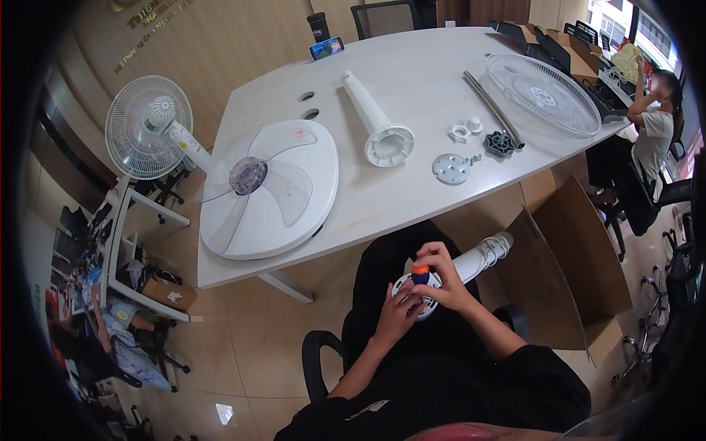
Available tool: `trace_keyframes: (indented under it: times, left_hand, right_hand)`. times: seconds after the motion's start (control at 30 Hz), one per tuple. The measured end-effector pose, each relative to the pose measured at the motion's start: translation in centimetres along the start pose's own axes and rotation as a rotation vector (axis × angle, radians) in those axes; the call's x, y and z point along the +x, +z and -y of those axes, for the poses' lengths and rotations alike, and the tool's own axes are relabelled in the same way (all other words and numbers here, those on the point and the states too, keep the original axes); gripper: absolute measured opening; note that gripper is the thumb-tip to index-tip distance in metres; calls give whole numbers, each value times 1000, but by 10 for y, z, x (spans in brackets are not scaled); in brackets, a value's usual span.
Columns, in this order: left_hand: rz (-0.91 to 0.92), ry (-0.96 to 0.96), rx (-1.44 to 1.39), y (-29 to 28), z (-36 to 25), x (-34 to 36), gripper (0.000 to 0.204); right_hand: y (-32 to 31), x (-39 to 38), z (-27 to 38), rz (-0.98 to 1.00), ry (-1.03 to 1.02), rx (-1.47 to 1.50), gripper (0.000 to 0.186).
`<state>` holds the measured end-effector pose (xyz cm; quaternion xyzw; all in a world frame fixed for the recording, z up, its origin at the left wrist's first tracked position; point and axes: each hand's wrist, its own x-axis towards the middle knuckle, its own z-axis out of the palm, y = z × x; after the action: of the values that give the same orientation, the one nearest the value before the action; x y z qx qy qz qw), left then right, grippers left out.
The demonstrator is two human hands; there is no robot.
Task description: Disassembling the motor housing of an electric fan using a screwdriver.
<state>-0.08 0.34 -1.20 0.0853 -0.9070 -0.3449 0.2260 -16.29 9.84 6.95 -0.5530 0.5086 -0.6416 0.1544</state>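
A white fan head (pixel 428 311) with a slotted round end rests on my lap. Its white neck (pixel 471 264) points up to the right, with a pale cord (pixel 494 250) wound round the far end. My right hand (pixel 444 282) grips a stubby screwdriver (pixel 420 273) by its orange and dark blue handle, upright over the round end. The screwdriver's tip is hidden behind my fingers. My left hand (pixel 401 312) holds the near left side of the round end, its fingers bent close to the screwdriver.
On the white table (pixel 353 220) lie clear fan blades (pixel 283 176) on a white base (pixel 323 158), a white column (pixel 364 110), metal tubes (pixel 493 109), a wire grille (pixel 544 95) and small parts. An open cardboard box (pixel 548 279) stands right. An assembled fan (pixel 151 125) stands left. Two people sit nearby.
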Motion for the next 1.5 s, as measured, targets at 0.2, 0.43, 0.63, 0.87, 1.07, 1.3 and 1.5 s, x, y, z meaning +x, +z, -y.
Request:
trace_keyframes:
  times: [0.2,0.43,0.63,0.87,1.07,1.3,1.5]
  left_hand:
    - [77,-54,-6,-13,-10,16,22]
    - [99,-4,-118,-15,-11,24,31]
    - [122,49,7,-14,-6,19,30]
    - [2,146,117,-8,0,16,27]
    - [36,61,45,-6,-2,15,27]
    - [97,-60,-82,-5,1,11,23]
    - [88,-58,-123,-6,2,8,22]
  right_hand:
    - [6,-1,4,-4,196,255,41]
    - [3,-3,10,55,3,-116,41]
    - [6,-5,7,31,146,128,44]
    - [2,-6,14,-43,-1,-209,38]
    - [8,-7,12,-148,179,165,42]
    - [-2,-8,13,-60,12,-268,41]
    - [7,-8,11,-68,175,131,51]
